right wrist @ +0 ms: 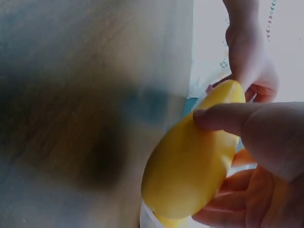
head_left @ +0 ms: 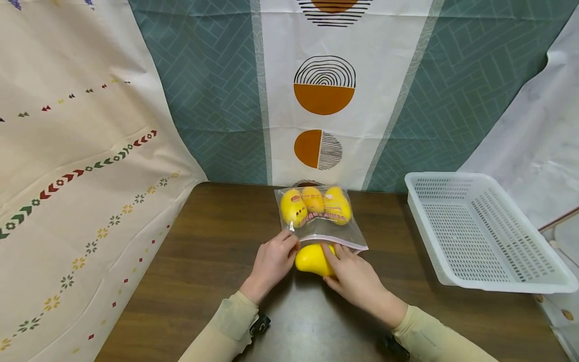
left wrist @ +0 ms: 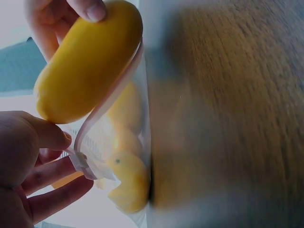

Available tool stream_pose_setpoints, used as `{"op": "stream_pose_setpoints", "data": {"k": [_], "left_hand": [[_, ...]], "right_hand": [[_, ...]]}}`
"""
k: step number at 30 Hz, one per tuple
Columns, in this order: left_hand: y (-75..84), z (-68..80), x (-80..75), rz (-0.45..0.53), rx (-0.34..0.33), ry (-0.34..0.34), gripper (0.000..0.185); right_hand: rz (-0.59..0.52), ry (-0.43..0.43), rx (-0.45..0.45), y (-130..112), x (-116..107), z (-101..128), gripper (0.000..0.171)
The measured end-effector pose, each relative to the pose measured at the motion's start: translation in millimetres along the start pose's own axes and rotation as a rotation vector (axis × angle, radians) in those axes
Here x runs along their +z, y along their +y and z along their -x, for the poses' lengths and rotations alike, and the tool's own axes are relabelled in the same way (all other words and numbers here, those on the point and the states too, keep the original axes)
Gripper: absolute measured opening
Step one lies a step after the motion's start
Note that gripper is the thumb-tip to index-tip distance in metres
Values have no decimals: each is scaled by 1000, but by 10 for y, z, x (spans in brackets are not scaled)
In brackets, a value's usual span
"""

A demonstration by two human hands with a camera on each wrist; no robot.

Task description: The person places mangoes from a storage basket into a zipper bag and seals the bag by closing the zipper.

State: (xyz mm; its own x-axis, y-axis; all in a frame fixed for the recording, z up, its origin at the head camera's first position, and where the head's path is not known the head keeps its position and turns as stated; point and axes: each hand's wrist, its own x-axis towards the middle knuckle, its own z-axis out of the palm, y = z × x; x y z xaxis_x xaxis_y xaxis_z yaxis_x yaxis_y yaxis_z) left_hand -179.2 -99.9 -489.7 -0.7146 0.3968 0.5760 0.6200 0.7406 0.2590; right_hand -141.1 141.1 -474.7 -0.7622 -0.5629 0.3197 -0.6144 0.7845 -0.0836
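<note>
A clear zip bag lies on the brown table with three yellow mangoes inside. A fourth yellow mango sits at the bag's mouth, gripped by my right hand, whose thumb and fingers wrap it. My left hand pinches the bag's zip edge at its left corner, holding the mouth apart beside the mango. The bag's mouth faces me.
A white perforated plastic basket stands at the right of the table, holding nothing. Patterned cloths hang behind and to the left. A white cloth hangs at the far right.
</note>
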Motion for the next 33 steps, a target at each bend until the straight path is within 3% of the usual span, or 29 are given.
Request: {"op": "stream_pose_setpoints", "data": {"k": [10, 19, 27, 33], "left_hand": [[-9, 9, 0, 1, -12, -6, 19], [-17, 19, 15, -4, -8, -4, 19], [-11, 32, 25, -16, -10, -7, 20], [3, 35, 24, -13, -8, -8, 19]], "right_hand": [[108, 64, 45, -107, 50, -34, 79], [182, 83, 109, -132, 100, -126, 63], [205, 102, 131, -119, 177, -182, 76], [199, 112, 135, -109, 242, -218, 71]]}}
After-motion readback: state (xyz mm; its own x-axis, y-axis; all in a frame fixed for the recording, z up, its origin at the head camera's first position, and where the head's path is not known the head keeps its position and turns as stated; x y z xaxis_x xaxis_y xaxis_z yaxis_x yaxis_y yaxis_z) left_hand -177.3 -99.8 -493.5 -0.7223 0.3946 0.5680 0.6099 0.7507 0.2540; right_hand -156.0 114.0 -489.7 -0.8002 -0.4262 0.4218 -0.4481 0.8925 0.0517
